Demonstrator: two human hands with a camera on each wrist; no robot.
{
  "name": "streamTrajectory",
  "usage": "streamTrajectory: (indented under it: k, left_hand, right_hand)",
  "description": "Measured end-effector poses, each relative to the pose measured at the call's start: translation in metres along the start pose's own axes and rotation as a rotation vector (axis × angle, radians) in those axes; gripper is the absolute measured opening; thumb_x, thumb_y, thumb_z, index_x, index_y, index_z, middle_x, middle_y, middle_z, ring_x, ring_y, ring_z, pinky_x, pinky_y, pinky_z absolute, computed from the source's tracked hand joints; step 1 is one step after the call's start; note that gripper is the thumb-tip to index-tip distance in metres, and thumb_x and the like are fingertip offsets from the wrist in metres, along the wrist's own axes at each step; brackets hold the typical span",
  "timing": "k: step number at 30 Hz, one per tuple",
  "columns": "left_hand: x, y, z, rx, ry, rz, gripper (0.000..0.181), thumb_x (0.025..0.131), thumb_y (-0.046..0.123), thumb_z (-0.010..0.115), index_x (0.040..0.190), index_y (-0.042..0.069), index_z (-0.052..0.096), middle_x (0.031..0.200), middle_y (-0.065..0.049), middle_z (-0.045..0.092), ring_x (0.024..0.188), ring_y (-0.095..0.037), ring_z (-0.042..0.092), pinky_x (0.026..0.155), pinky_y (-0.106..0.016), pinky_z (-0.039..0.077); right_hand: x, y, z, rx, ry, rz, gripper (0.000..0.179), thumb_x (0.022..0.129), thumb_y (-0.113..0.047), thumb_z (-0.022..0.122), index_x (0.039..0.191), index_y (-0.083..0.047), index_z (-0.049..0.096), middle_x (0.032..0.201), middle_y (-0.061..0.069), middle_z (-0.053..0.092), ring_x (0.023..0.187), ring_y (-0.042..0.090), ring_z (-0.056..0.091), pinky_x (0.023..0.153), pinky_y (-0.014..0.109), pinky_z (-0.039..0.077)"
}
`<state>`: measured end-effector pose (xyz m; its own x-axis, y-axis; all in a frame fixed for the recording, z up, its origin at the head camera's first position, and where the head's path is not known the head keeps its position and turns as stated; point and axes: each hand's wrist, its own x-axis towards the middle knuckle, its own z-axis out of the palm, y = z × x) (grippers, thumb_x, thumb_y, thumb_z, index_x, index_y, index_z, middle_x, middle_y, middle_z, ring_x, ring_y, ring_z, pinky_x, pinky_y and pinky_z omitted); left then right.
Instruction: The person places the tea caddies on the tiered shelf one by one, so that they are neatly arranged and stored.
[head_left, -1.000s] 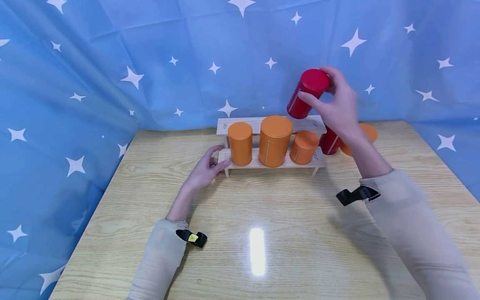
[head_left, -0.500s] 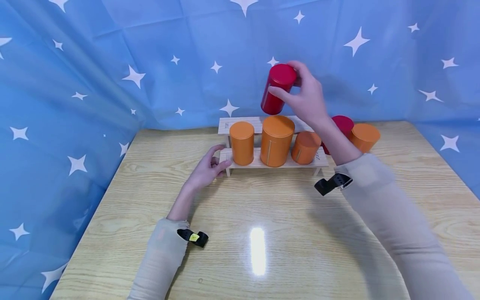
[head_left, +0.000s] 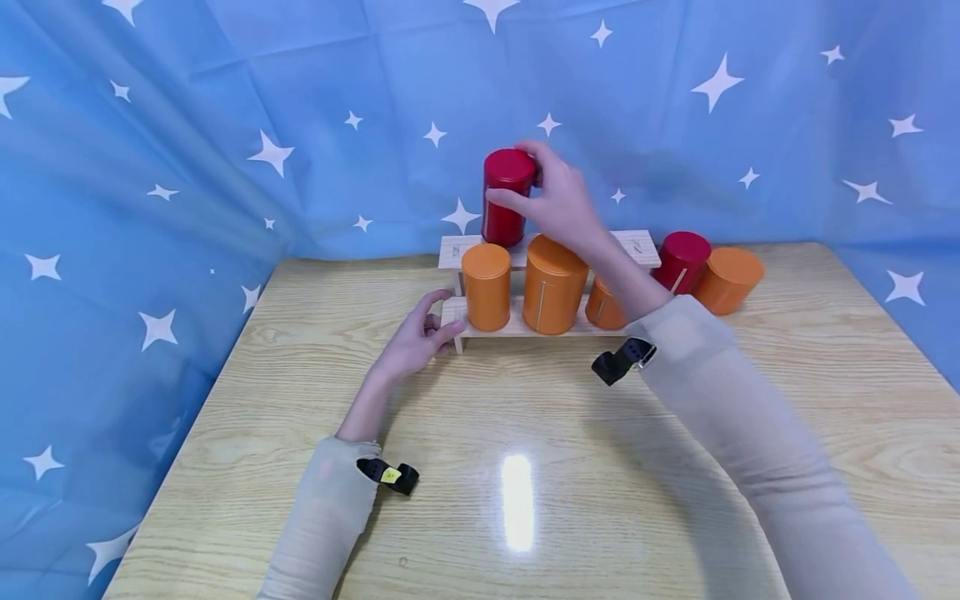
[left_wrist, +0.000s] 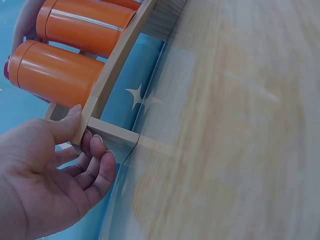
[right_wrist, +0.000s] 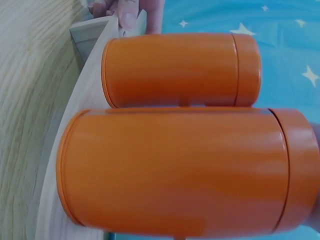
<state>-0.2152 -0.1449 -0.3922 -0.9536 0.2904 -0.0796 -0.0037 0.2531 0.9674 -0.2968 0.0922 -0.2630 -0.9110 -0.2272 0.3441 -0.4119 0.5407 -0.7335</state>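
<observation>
My right hand (head_left: 558, 200) grips a red canister (head_left: 504, 218) between thumb and fingers, upright at the upper tier of a two-tier wooden rack (head_left: 637, 247), near its left end. With thumb on top and fingers curled below, my left hand (left_wrist: 60, 170) pinches the left end of the lower tier (left_wrist: 112, 77). On that tier stand a medium orange canister (head_left: 487, 292), a larger orange canister (head_left: 553, 292) and a small orange canister (head_left: 602, 308), partly hidden by my right forearm. In the right wrist view the larger orange canister (right_wrist: 175, 172) covers most of the right hand.
Right of the rack, a second red canister (head_left: 682, 260) and another orange canister (head_left: 727, 281) stand on the wooden table (head_left: 465, 433). A blue star-patterned cloth (head_left: 337, 108) hangs close behind the rack and along the left side.
My right hand has carried the red canister leftward past the large orange one, then lowered it to the upper tier and turned it upright. The left hand stays on the rack.
</observation>
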Motion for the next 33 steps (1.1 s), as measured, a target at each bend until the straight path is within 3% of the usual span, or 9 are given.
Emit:
streamTrajectory:
  k: [8,33]
  left_hand:
    - [0.010,-0.020,-0.001,0.019,0.017,0.038,0.062,0.100,0.020,0.067,0.154,0.016,0.037,0.074,-0.004,0.041,0.072,-0.027,0.048,0.070,-0.036,0.046]
    - [0.009,-0.020,0.000,0.028,0.027,0.041,0.060,0.100,0.019,0.067,0.152,0.017,0.038,0.075,-0.004,0.038,0.069,-0.021,0.047,0.070,-0.031,0.049]
  right_hand:
    - [0.002,-0.002,0.012,0.015,-0.069,-0.013,0.073,0.092,-0.037,0.075,0.151,-0.009,0.041,0.136,0.007,0.058,0.114,0.020,0.058,0.094,0.033,0.050]
    - [0.007,-0.006,0.016,-0.031,-0.226,-0.009,0.078,0.093,-0.041,0.072,0.156,-0.014,0.035,0.143,0.007,0.053,0.127,0.021,0.053,0.102,0.035,0.046]
